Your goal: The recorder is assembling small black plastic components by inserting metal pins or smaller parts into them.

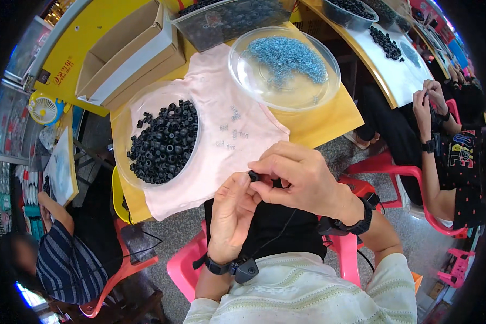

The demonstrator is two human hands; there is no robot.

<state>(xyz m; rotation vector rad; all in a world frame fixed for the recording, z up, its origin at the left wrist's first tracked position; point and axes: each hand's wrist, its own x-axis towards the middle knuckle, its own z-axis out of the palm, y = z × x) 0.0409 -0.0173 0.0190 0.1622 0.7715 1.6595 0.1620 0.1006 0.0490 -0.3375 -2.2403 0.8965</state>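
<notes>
My left hand [233,208] and my right hand [299,175] meet just past the table's near edge. Between their fingertips they pinch a small black round part [254,175], mostly covered by the fingers. Beyond them a pale pink cloth [216,97] covers part of the yellow tabletop [329,121]. On it lie little clusters of tiny clear pieces [233,132]. Many similar black hollow parts [167,143] fill a clear round tub [125,162] at left. Tiny bluish see-through pieces [289,56] are heaped in another clear round tub [286,102] at far right.
A cardboard box [135,59] and a clear bin [227,27] of black parts stand at the back. A person [440,146] sits at a neighbouring table on the right, another [73,259] at left. Pink stools [186,264] and a small yellow fan [44,109] are nearby.
</notes>
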